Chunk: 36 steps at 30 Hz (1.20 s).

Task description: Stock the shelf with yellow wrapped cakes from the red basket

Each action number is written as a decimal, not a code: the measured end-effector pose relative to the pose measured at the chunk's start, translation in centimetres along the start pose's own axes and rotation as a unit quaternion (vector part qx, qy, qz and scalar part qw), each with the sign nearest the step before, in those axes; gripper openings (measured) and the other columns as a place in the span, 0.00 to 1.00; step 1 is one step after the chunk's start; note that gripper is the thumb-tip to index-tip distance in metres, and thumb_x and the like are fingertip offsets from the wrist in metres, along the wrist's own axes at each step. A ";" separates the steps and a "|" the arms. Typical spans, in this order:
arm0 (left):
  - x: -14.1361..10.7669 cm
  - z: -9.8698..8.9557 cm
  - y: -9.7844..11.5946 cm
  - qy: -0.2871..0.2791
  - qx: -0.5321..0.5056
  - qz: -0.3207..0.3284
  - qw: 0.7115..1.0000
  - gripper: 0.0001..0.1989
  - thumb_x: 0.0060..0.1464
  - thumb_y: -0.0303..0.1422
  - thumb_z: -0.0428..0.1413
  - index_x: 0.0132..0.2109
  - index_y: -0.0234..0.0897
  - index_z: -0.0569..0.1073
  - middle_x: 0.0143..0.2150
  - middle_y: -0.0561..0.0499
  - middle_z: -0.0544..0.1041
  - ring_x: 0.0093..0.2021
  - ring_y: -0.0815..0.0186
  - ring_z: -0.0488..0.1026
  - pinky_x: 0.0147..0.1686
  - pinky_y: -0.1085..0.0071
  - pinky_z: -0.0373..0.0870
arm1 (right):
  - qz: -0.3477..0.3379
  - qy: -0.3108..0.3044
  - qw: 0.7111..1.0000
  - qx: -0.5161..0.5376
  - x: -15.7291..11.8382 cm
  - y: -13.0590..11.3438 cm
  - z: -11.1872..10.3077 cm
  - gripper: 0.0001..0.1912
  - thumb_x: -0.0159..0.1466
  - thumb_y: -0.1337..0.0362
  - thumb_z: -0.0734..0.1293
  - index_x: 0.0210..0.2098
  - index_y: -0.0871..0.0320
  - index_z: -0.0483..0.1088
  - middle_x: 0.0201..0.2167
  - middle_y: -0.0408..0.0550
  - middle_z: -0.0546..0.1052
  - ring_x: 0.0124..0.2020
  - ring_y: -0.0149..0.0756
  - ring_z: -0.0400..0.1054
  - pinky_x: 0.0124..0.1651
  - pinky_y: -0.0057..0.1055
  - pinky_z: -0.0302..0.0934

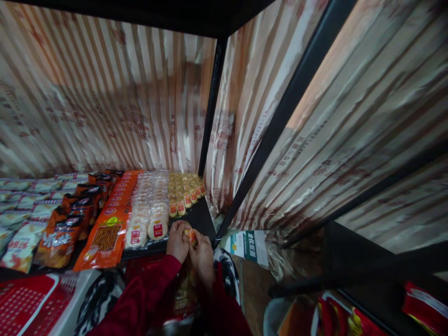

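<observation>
Both of my hands meet just in front of the dark shelf's front edge. My left hand (178,243) and my right hand (203,255) have their fingers closed around a small snack packet (192,237) with a red and yellow label. Fingers cover most of it. Just beyond lie slanting rows of small gold-wrapped snack packets (180,193) with red labels. To their left are two columns of clear-wrapped round white crackers (158,219), also red-labelled. Below my hands, a gold-coloured package (185,296) shows dimly between my sleeves.
Orange stick-snack bags (108,228), dark orange bags (61,238) and white snack bags (23,242) line the shelf (198,218) leftward. Black frame posts (280,123) rise at right before striped plastic sheeting (140,93). A red basket (30,303) stands lower left; red packages (336,317) lie lower right.
</observation>
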State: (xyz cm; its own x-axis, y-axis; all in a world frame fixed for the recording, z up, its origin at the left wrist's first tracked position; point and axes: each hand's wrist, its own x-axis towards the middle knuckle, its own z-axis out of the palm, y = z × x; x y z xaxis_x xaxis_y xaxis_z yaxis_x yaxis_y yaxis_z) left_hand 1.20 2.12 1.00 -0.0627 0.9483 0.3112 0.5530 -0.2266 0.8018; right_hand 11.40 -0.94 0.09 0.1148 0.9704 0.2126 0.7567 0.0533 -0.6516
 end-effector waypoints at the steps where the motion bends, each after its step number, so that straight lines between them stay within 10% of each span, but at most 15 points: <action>1: 0.4 0.3 0.1 -0.004 0.001 0.002 1.000 0.18 0.42 0.15 0.45 0.37 0.34 0.72 0.47 0.44 0.67 0.50 0.62 0.68 0.55 0.61 0.64 | 0.004 0.011 1.000 0.002 0.5 0.1 0.2 0.20 0.62 0.62 0.59 0.51 0.61 0.70 0.42 0.53 0.76 0.42 0.41 0.67 0.46 0.32 0.61; 9: 2.9 3.5 0.6 -0.008 0.030 -0.010 0.999 0.27 0.44 0.18 0.47 0.53 0.32 0.68 0.57 0.41 0.65 0.59 0.60 0.62 0.61 0.62 0.58 | 0.059 0.107 0.991 0.044 5.1 2.7 2.7 0.24 0.61 0.60 0.57 0.53 0.66 0.66 0.45 0.59 0.74 0.46 0.45 0.67 0.47 0.35 0.62; 18: 6.2 4.8 0.6 -0.037 0.134 0.013 0.990 0.16 0.50 0.23 0.48 0.45 0.30 0.73 0.57 0.39 0.67 0.62 0.55 0.59 0.61 0.57 0.58 | 0.088 0.192 0.976 0.057 9.8 3.9 4.5 0.22 0.63 0.59 0.54 0.53 0.63 0.59 0.46 0.59 0.74 0.44 0.41 0.70 0.42 0.32 0.62; 36: 10.8 4.7 0.0 -0.147 0.224 0.128 0.955 0.19 0.56 0.24 0.44 0.51 0.29 0.72 0.59 0.38 0.67 0.65 0.53 0.53 0.60 0.53 0.56 | 0.131 0.141 0.981 -0.007 14.1 2.6 3.8 0.24 0.64 0.62 0.54 0.56 0.67 0.59 0.44 0.63 0.75 0.38 0.44 0.71 0.36 0.33 0.58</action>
State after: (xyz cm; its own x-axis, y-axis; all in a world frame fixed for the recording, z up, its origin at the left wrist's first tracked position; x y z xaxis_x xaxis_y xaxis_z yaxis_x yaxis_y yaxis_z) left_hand 4.39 13.43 1.96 0.3219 0.9109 0.2583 0.8234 -0.4040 0.3985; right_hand 12.54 13.75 -1.37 0.4782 0.8465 0.2340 0.6861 -0.1938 -0.7012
